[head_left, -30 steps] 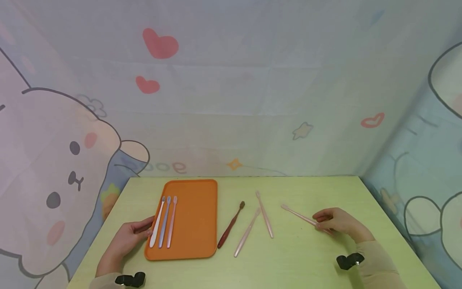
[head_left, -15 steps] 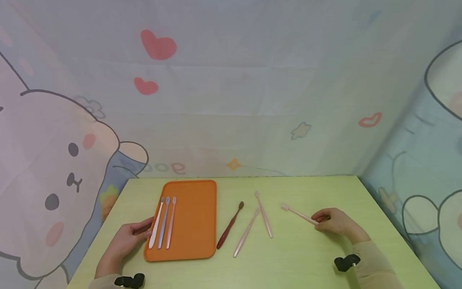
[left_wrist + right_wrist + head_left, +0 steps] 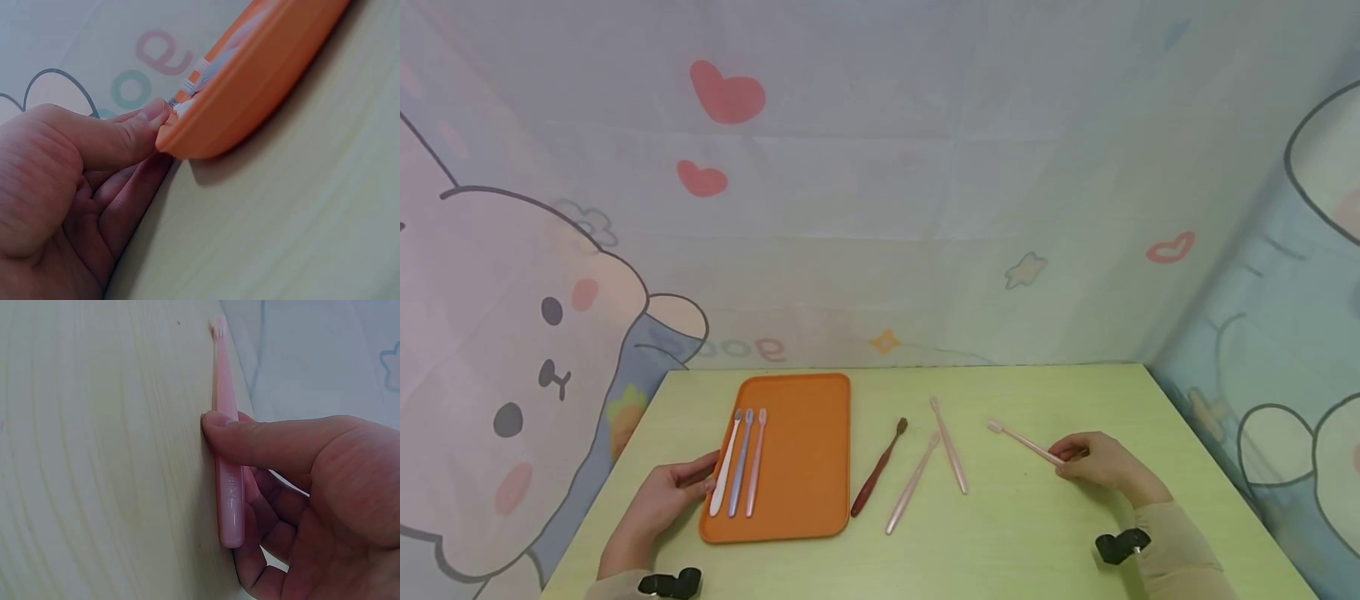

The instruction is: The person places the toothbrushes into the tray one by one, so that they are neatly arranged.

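Observation:
My left hand point(image 3: 658, 500) pinches the left rim of an orange tray point(image 3: 808, 450), thumb on top and fingers beneath, as the left wrist view shows. On the tray's left side lie a white toothbrush point(image 3: 722, 483), a blue toothbrush point(image 3: 739, 475) and a pink toothbrush point(image 3: 756, 475), side by side with heads pointing away. At the right of the table, my right hand point(image 3: 1101, 462) holds a pale pink toothbrush point(image 3: 228, 425) between thumb and fingers. Its head points away to the left in the head view, and the handle end shows below my thumb in the right wrist view.
Between tray and right hand, a dark red toothbrush point(image 3: 877, 471) lies close by the tray's right edge. Two more pale pink toothbrushes, a nearer one point(image 3: 912, 487) and a farther one point(image 3: 951, 450), rest on the light wooden table point(image 3: 1000, 542). A printed cloth point(image 3: 880, 208) hangs behind.
My right hand has taken hold of the pale pink toothbrush, whose tail end no longer sticks out behind the fingers. The left hand and the tray stay in place.

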{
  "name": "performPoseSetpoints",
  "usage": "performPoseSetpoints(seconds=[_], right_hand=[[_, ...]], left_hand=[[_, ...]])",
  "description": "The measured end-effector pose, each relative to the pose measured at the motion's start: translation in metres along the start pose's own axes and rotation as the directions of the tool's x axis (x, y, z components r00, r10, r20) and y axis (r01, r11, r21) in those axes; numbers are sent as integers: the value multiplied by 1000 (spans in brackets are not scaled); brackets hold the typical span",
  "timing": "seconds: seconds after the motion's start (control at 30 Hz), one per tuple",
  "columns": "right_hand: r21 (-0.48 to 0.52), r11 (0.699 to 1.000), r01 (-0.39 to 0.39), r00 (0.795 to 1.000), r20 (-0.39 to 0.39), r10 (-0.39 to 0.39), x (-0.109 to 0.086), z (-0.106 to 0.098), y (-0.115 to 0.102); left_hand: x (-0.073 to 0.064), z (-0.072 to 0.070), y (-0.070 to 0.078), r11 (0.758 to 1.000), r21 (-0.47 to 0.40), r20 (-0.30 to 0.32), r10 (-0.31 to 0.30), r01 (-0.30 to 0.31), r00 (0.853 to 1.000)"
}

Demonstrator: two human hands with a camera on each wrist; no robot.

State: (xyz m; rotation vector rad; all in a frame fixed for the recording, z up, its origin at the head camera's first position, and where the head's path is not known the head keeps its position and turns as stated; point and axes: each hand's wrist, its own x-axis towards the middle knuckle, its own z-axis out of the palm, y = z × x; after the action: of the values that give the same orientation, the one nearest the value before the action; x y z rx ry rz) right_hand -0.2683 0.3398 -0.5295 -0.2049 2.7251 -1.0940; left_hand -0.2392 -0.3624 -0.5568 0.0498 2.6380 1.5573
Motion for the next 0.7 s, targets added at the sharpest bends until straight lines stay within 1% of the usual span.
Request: performPoseSetpoints(seconds=[0.03, 0.27, 0.6, 0.7], right_hand=[[3, 1000, -1, 1000, -1, 1, 0, 0, 0], [28, 999, 17, 1000, 16, -18, -2, -2, -2], [39, 999, 10, 999, 38, -12, -2, -2, -6], [48, 999, 4, 999, 40, -6, -2, -2, -5]], left_hand=[[0, 0, 0, 1000, 5, 5, 5, -5, 1000], [2, 1, -3, 999, -42, 10, -15, 15, 1000], [3, 1, -5, 999, -47, 13, -23, 24, 1000], [3, 0, -6, 999, -36, 19, -18, 19, 1000]])
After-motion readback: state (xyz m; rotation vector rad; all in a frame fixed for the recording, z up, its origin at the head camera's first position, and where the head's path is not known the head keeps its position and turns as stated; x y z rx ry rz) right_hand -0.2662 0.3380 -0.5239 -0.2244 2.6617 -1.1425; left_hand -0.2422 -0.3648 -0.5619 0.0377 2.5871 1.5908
